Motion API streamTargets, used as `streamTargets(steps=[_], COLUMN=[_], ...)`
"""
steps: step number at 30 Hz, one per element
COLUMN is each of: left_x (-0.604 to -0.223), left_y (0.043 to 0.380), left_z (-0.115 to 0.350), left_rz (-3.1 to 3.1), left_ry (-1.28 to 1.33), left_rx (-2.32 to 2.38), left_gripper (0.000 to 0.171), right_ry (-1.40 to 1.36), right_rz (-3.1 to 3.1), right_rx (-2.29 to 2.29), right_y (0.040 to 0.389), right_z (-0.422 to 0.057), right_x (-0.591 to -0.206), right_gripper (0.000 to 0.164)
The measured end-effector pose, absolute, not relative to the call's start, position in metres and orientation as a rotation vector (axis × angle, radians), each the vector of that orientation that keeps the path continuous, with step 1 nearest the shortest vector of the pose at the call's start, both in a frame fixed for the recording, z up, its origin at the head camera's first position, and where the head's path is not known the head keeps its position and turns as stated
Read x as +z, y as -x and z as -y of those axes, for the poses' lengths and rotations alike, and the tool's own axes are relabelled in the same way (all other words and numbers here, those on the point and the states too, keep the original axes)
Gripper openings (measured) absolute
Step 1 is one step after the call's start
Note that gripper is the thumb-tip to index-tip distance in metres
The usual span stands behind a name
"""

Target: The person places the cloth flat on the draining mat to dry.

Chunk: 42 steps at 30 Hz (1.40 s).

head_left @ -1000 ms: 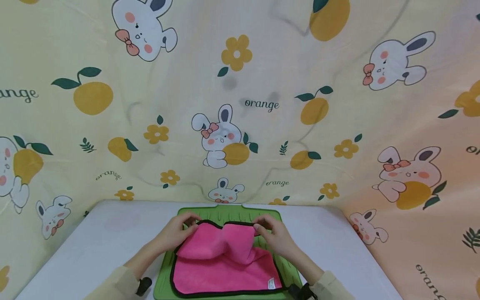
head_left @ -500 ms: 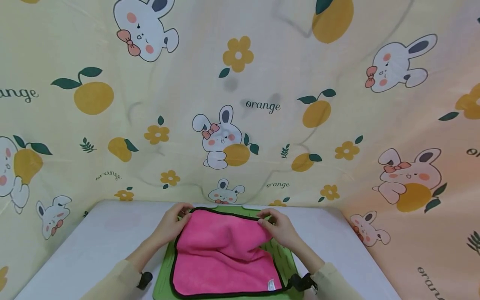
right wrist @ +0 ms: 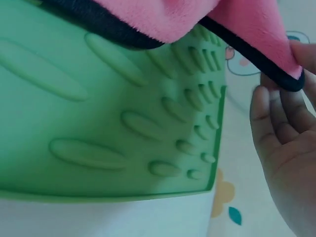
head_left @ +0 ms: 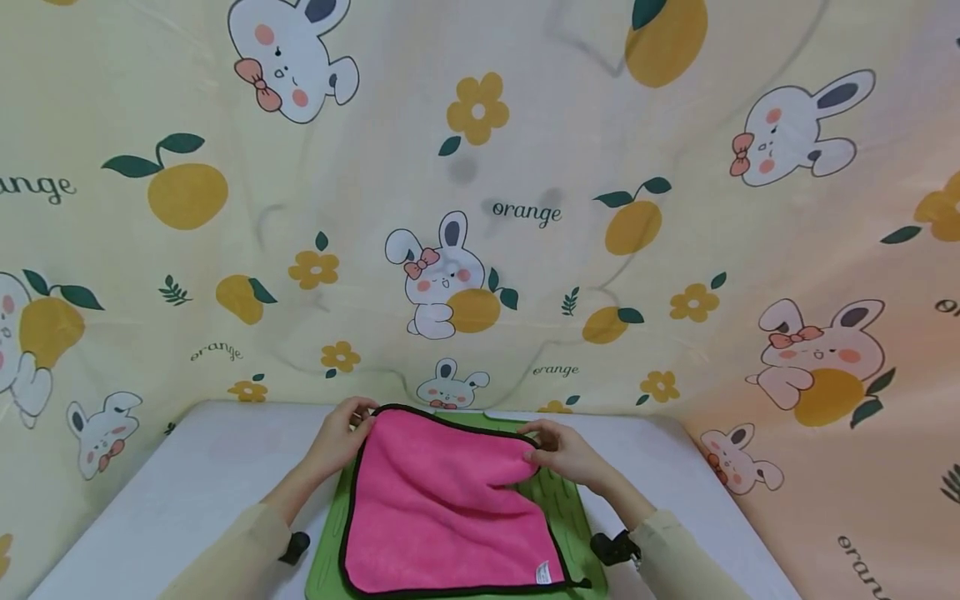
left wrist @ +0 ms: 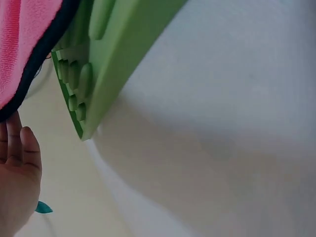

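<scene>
A pink cloth [head_left: 442, 517] with black edging lies over a green ridged board [head_left: 566, 508], its far edge raised between both hands. My left hand [head_left: 339, 437] pinches its far left corner. The far right corner is pinched between thumb and fingers of my right hand [head_left: 566, 450]; the right wrist view shows that cloth corner [right wrist: 276, 54] lifted off the board. Folds cross the cloth's middle, and its right side buckles inward. A small white label [head_left: 543, 572] sits at the near right corner. In the left wrist view only part of the left hand [left wrist: 19, 173] shows, at the cloth's edge.
The board rests on a white table [head_left: 210, 475]. Behind and beside the table hangs a cream curtain [head_left: 360, 167] printed with rabbits and oranges. Dark wrist devices [head_left: 615, 547] sit by both cuffs.
Both hands have moved apart and the far edge has risen away from me. The cloth, folded over in its far half before, is now spread flatter across the board.
</scene>
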<state>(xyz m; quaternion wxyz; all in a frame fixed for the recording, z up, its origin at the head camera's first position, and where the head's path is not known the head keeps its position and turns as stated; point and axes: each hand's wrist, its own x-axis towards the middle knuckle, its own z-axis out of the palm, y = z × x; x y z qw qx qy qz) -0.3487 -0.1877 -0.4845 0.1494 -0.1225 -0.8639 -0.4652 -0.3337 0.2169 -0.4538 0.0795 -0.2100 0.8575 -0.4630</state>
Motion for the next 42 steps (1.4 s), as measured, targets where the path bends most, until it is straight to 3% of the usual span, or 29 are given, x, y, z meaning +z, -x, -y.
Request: streamTargets(steps=[7, 16, 23, 28, 33, 42], left_x=[-0.492, -0.503, -0.506, -0.509, -0.511, -0.51], left_y=[0.357, 0.363, 0.365, 0.368, 0.369, 0.365], left_z=[0.186, 0.184, 0.179, 0.175, 0.175, 0.169], left_rz=[2.464, 2.536, 2.591, 2.662, 2.762, 2.871], left_ry=[0.329, 0.368, 0.397, 0.452, 0.465, 0.476], left_rx=[-1.4, -1.293, -1.159, -1.057, -0.947, -0.691], left_gripper=[0.017, 0.012, 0.018, 0.022, 0.028, 0.042], right_ry=[0.535, 0.356, 0.301, 0.408, 0.541, 0.524], right_rz=[-2.376, -2.604, -2.739, -2.943, -3.044, -3.085], right_rx=[-1.724, -1.725, -1.62, -1.352, -1.136, -0.804], right_y=[0.343, 0.356, 0.367, 0.374, 0.38, 0.383], right_z=[-0.217, -0.219, -0.215, -0.21, -0.209, -0.206], right_x=[-0.466, -0.479, -0.489, -0.5, -0.507, -0.515], right_gripper=[0.031, 0.016, 0.03, 0.044, 0.045, 0.048])
